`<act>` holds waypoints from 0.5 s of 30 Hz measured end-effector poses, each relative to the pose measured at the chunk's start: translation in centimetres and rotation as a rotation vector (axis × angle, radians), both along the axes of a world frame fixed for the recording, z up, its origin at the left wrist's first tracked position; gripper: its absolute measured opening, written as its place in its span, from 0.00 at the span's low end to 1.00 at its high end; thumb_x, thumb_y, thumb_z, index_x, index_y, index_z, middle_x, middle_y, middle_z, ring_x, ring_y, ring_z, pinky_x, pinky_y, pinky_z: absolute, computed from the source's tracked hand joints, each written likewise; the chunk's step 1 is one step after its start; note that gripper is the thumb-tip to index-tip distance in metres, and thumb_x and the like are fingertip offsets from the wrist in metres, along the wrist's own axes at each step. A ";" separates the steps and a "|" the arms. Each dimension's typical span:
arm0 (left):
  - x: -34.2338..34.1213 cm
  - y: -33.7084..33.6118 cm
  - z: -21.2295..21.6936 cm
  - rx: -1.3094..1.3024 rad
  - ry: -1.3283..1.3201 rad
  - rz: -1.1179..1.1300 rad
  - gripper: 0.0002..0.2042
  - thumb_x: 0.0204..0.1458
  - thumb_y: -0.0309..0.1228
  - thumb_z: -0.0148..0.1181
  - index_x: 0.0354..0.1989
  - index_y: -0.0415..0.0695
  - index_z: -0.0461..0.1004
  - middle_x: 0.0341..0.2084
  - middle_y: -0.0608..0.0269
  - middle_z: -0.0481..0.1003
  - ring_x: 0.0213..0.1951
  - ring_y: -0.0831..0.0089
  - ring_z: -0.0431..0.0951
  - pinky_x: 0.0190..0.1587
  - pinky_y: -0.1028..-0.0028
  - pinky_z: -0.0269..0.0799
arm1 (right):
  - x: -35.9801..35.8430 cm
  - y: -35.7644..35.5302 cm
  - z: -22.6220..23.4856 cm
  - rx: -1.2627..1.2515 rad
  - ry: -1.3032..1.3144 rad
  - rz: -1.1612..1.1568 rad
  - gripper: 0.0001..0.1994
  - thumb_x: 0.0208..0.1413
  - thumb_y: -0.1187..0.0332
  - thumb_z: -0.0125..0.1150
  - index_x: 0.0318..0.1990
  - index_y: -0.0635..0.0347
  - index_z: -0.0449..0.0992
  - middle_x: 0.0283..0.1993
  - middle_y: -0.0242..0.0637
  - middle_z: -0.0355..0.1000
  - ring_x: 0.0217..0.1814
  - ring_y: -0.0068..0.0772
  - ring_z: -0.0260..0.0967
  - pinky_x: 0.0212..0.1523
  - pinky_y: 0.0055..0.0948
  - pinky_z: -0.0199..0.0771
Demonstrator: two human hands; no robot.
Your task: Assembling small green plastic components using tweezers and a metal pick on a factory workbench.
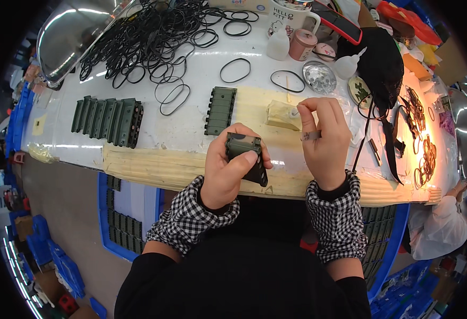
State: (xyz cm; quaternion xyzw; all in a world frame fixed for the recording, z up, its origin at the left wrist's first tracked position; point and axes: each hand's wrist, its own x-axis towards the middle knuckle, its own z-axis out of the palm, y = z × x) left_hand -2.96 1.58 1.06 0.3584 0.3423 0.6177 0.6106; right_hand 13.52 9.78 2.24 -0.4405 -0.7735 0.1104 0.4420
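My left hand [227, 169] is wrapped round a dark green ribbed plastic part [243, 142], tilted above the table's front edge. One end of it faces up, and its black side with holes shows below my thumb. To the right, my right hand [325, 133] is closed in a pinch beside a block wrapped in yellowish tape [282, 115]. Something small and whitish shows at its fingertips, too little to name. A thin stick [288, 87] stands at the block's back. Another green ribbed part [221, 111] lies just beyond my left hand, and several more [107, 120] lie in a row farther left.
A heap of black rubber bands [143, 40] covers the back left. At the back right are a white mug [291, 18], a pink jar [302, 44], a foil dish [319, 77] and a black cap [374, 66]. Blue trays [105, 212] with green parts stand below the table [164, 133].
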 end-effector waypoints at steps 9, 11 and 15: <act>0.0 0.3 -0.5 -0.106 -0.520 -0.242 0.11 0.49 0.39 0.52 0.34 0.45 0.64 0.26 0.65 0.66 0.29 0.72 0.66 0.34 0.71 0.65 | 1.1 -2.8 1.8 0.009 0.229 0.153 0.25 0.65 0.51 0.41 0.37 0.66 0.76 0.36 0.43 0.70 0.32 0.36 0.71 0.29 0.29 0.68; 0.2 0.3 -0.6 -0.116 -0.565 -0.263 0.11 0.50 0.39 0.52 0.33 0.45 0.64 0.25 0.65 0.66 0.29 0.72 0.66 0.34 0.71 0.64 | 1.1 -3.6 3.0 -0.032 0.170 0.183 0.40 0.63 0.39 0.22 0.36 0.66 0.76 0.31 0.39 0.71 0.30 0.32 0.71 0.29 0.28 0.67; 0.2 0.2 -0.7 -0.097 -0.613 -0.283 0.11 0.50 0.39 0.52 0.34 0.44 0.65 0.26 0.63 0.67 0.30 0.71 0.68 0.34 0.70 0.67 | 2.4 -5.4 3.8 -0.274 0.222 0.392 0.28 0.63 0.47 0.39 0.41 0.65 0.77 0.27 0.38 0.74 0.29 0.35 0.73 0.34 0.29 0.71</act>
